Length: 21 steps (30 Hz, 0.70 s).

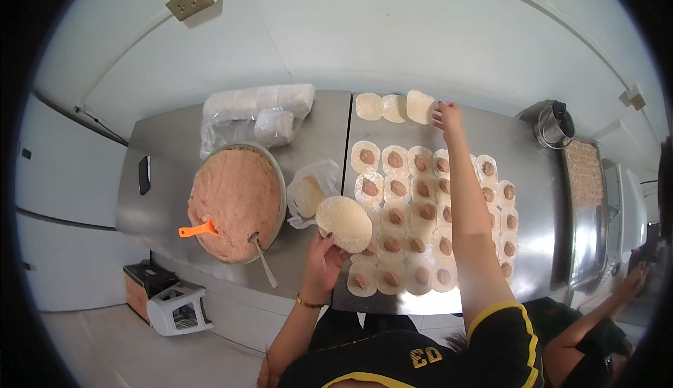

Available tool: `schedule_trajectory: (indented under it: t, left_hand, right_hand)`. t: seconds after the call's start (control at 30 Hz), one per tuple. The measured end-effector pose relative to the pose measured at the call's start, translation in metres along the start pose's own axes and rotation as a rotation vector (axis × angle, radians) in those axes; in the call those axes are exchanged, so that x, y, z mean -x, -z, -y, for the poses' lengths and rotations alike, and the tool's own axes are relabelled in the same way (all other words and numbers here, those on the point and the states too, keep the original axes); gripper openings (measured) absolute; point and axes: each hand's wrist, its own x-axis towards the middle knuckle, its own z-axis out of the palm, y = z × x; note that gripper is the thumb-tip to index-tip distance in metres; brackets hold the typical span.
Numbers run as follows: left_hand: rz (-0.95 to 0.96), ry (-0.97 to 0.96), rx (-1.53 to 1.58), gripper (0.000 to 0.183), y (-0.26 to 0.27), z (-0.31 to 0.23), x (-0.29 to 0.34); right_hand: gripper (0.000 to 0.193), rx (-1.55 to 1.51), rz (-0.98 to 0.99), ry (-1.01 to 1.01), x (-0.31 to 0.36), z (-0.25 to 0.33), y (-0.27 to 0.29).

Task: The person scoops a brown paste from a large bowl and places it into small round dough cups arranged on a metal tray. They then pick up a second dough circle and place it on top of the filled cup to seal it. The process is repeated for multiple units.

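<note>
My left hand (325, 260) is closed on a pale round dough wrapper stack (343, 222), held over the seam between two steel tables; how many wrappers are in it I cannot tell. At the far edge my right hand (447, 117) pinches the edge of a single dough wrapper (420, 107), beside two flat dough wrappers (381, 107). Nearer me lie rows of wrappers, each topped with a lump of pinkish filling (395, 187); my right forearm hides some of them. More wrappers (308, 195) sit in an open plastic bag (328, 172) just left of the seam.
A large bowl of pink filling (235, 192) stands at left, with an orange scoop (200, 229) and a metal spoon (263, 260) in it. Behind are bagged wrapper packs (259, 104). A phone (144, 175) lies far left. A metal pot (554, 125) and filled tray (585, 178) stand right, near another person's arm (596, 321).
</note>
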Motion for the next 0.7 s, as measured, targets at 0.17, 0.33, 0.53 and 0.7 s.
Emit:
schedule_trajectory:
  t: [0.17,0.33,0.53,0.7]
  left_hand:
    - [-0.005,0.025,0.002,0.050,0.005,0.000,0.005]
    - [0.007,0.032,0.015,0.050,0.007,0.004,0.006]
    - [0.002,0.065,0.007,0.049,0.005,0.002,0.008]
    - [0.021,0.046,0.021,0.049,0.011,0.001,0.010]
  right_hand:
    - [0.037,0.944,-0.042,0.716,-0.018,-0.062,-0.004]
    - [0.036,0.980,-0.005,0.689,-0.021,-0.067,-0.003]
    - [0.036,1.014,-0.006,0.690,-0.026,-0.068,-0.002]
    - [0.036,1.033,-0.030,0.655,-0.027,-0.068,-0.004]
